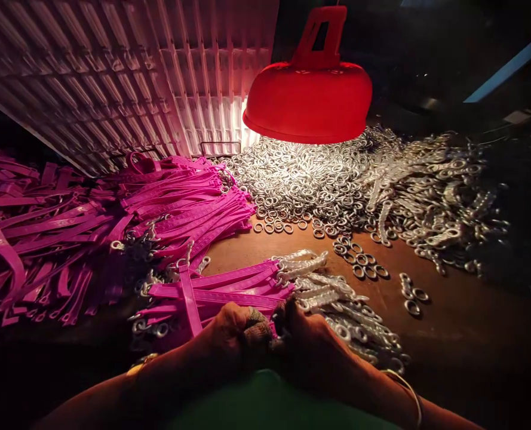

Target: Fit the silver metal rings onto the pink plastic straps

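Low in the middle, my left hand (pixel 239 327) and my right hand (pixel 301 327) meet, both with fingers closed. Dark shadow falls between them, so whatever they hold is too dark to make out. A fingertip covering shows on the left hand. Just beyond the hands lies a bundle of bright pink straps (pixel 229 292), with one strap (pixel 188 295) laid across the others. Pale, translucent chain-like pieces with rings (pixel 332 289) lie at the bundle's right end, beside my right hand.
A red lamp (pixel 310 101) hangs over a large heap of metal rings (pixel 301 173). To its right is a pile of ringed pieces (pixel 435 197). More pink straps (pixel 189 203) spread leftward. Loose rings (pixel 412 307) dot the brown tabletop (pixel 453 325); a ribbed panel (pixel 126 71) stands behind.
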The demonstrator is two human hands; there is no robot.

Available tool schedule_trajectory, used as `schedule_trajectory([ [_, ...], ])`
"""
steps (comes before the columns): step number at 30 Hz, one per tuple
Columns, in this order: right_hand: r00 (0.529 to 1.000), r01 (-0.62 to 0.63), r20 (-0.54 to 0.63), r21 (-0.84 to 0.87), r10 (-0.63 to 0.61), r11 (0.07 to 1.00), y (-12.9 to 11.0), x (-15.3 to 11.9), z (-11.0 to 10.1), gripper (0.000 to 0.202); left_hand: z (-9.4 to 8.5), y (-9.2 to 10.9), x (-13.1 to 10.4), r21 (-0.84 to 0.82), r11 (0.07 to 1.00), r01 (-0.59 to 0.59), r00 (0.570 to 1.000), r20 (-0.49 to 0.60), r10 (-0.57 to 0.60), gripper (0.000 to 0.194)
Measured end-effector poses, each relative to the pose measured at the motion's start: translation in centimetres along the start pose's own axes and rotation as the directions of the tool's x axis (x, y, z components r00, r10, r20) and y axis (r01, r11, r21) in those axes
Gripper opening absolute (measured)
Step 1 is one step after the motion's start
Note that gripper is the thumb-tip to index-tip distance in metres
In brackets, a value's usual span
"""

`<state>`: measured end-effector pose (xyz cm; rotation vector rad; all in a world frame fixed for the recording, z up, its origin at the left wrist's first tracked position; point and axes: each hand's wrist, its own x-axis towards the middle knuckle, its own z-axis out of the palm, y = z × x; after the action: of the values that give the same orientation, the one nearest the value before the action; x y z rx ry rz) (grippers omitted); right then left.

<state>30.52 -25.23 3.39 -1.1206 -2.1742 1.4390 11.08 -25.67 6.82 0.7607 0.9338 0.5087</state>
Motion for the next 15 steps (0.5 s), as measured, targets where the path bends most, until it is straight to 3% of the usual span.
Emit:
schedule_trajectory([
  [4, 0.998, -0.053, -0.038, 0.08, 0.056, 0.995, -0.2, 0.4, 0.4, 0.02, 0.8, -0.1, -0.2, -0.133, 0.989, -0.064, 0.998, 0.006, 0.066, 0.041],
  [7, 0.998, -0.055, 0.048, 0.104, 0.051, 0.993, -0.8, 1.2, 0.0, 0.022, 0.8, -0.3, 0.5, -0.271, 0.962, 0.027, 0.999, -0.01, -0.031, 0.041],
  [10, 0.992, -0.068, 0.112, 0.084, 0.059, 0.994, -0.7, 1.9, -0.2, 0.031, 0.2, -0.9, 1.4, -0.214, 0.975, 0.052, 0.998, -0.033, -0.061, 0.043],
  [15, 0.984, -0.032, 0.173, -0.005, 0.032, 0.999, -1.2, 2.4, -0.9, 0.02, -0.4, -1.7, 2.4, -0.183, 0.983, 0.035, 0.999, -0.024, -0.04, 0.044],
])
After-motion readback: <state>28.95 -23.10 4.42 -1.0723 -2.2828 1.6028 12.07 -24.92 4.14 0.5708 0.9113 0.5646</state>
